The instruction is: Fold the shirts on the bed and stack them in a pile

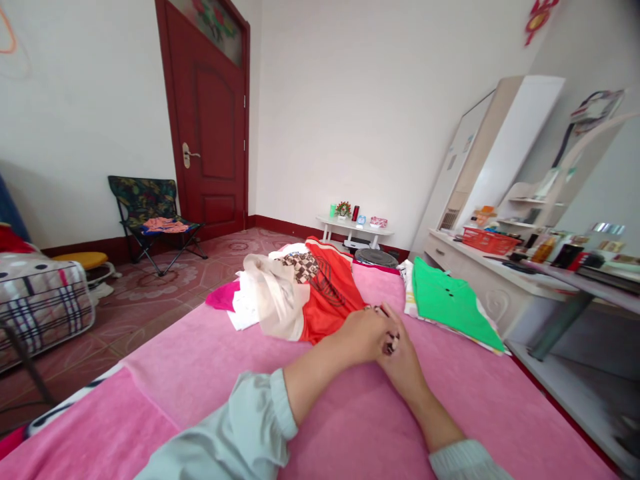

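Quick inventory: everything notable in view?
Blanket: 1, pink, foreground
Clothes pile: 1, multicoloured, centre
Green garment: 1, green, right
Patterned item: 1, brown-white, centre
Door: 1, red, back left
Folding chair: 1, dark, beside door
Stool: 1, yellow, left
Plaid fabric: 1, multicoloured, left edge
Low table: 1, white, back wall
Cabinet: 1, white, back right
Dresser: 1, white, right
Basket: 1, red, on dresser
Sleeves: 2, pale, foreground
Left hand: 1, bare, at patterned item
Right hand: 1, bare, touching left hand

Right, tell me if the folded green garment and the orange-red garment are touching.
Apart: the head view shows a plain strip of pink bedspread between the green garment and the orange-red garment.
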A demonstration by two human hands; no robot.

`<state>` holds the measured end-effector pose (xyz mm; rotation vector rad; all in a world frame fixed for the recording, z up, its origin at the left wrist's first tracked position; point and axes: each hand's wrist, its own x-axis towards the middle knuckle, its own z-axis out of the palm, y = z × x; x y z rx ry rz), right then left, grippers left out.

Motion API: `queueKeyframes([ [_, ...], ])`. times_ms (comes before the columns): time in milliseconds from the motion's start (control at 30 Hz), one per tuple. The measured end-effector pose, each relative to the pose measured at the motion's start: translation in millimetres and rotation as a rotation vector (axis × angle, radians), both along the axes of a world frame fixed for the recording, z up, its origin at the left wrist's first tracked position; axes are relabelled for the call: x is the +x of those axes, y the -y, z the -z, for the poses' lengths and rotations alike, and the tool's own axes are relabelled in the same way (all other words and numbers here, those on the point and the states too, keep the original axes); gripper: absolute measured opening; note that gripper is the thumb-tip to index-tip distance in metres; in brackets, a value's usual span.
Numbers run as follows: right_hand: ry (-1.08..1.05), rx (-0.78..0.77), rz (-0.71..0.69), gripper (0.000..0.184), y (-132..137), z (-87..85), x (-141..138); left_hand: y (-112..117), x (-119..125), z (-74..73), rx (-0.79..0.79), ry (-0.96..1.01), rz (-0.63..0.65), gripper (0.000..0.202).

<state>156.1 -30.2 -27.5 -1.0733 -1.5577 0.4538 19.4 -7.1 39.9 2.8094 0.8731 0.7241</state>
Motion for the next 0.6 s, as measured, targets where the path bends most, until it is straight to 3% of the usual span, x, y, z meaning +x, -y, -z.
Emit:
queueKeyframes([
  [133,0.027,-0.092,0.014,0.024,-3,0.5,15,9,5,0.1,-0.105,0.058,0.141,0.022],
  [233,-0.181,-0.063,0.191,0.022,-8,-1.7,40,3,-4,-5.0,-0.164,0.141,0.193,0.023],
  [333,-0.514,0.068,0.552,0.034,-12,-5.0,73,-10,-20,-11.4,-0.097,0.075,0.025,0.022],
  [400,-0.689,0.181,0.711,0.035,-13,-5.6,96,-20,-33,-14.2,-0.058,-0.027,-0.12,0.023],
  [500,-0.878,0.304,0.818,0.028,-12,-4.9,124,-36,-55,-14.5,-0.138,-0.21,-0.274,0.044],
  [600,-0.94,0.353,0.871,0.024,-9,-4.9,138,-50,-73,-9.8,-0.337,-0.417,-0.303,0.079],
])
